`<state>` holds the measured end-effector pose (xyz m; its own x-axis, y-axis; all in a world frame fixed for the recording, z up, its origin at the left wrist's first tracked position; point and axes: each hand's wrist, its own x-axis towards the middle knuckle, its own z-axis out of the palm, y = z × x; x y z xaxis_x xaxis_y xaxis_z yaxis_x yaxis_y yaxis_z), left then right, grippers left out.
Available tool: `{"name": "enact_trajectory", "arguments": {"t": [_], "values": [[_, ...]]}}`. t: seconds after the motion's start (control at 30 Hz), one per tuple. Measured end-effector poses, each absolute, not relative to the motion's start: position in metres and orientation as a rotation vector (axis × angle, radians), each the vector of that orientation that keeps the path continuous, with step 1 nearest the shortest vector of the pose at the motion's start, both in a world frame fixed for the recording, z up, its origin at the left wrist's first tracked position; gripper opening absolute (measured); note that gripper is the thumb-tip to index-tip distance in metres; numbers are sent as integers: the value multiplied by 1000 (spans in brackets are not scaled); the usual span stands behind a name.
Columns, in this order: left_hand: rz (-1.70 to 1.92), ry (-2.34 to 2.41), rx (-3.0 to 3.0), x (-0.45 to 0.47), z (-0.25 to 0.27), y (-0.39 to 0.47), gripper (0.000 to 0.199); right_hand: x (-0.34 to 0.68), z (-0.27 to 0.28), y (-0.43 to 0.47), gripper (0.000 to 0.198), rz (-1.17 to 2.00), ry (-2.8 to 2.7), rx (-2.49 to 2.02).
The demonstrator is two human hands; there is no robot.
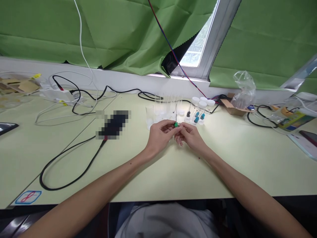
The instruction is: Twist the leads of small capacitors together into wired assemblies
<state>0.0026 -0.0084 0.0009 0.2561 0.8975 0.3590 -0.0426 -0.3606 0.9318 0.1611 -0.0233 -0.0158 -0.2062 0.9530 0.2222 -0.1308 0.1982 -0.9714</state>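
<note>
A blunt dispensing needle with a green hub (176, 124) stands upright between my fingertips, its thin dark tube pointing up. My left hand (158, 136) pinches the hub from the left. From the right, the thumb and fingers of my right hand (192, 136) are closed at the same hub. Whatever lies below the hub is mostly hidden by my fingers. Just beyond my right hand stand a needle with a black hub (188, 114) and several with blue hubs (197, 114). Behind them are several clear bottles with white caps (202, 104).
Clear tubes (168, 102) and a clear cup (149, 113) stand past my left hand. A pixelated dark device (113, 125) with a black cable lies left. At the back right, a cardboard box (234, 107) holds a plastic bag. Cables (128, 90) run along the wall.
</note>
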Motion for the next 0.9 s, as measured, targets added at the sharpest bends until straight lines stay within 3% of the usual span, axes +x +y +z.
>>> {"name": "enact_trajectory", "arguments": {"t": [0.3, 0.9], "values": [[1362, 948, 1732, 7, 1, -20, 23, 155, -18, -26, 36, 1517, -1223, -819], [1393, 964, 1897, 8, -1, -24, 21, 160, -20, -23, 38, 1556, -1214, -842]]}}
